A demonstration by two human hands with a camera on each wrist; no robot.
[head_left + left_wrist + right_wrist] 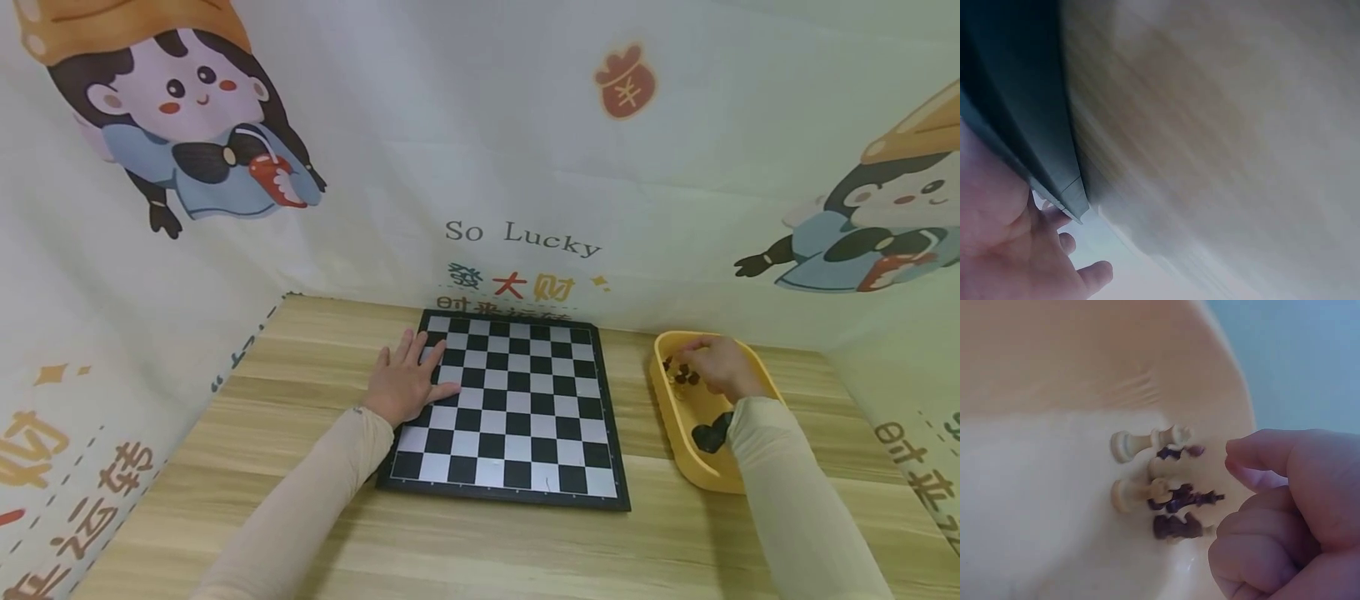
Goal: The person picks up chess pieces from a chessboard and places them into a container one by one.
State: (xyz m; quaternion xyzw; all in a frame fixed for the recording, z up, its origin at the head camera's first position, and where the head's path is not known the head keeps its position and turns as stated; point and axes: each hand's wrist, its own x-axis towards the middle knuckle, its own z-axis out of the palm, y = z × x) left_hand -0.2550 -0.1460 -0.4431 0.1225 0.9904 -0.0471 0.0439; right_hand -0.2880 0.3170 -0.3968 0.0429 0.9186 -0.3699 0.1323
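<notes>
My left hand (401, 387) lies with fingers spread across the left edge of a black-and-white chessboard (517, 402). In the left wrist view, the palm (1004, 250) shows beside the board's dark side (1029, 100). My right hand (722, 367) reaches into the far end of a yellow tray (672, 442), over small chess pieces (684, 377). The right wrist view shows light pieces (1127, 447) and dark ones, among them a dark knight (1177, 526), lying in the tray. The right index finger (1260, 450) is extended, other fingers bent; no piece shows between the fingertips.
Under the board and tray is a wood-grain table (300, 350). A printed white cloth (390, 150) hangs behind the table and along both sides. A black rounded object (711, 435) sits at the right wrist, over the tray.
</notes>
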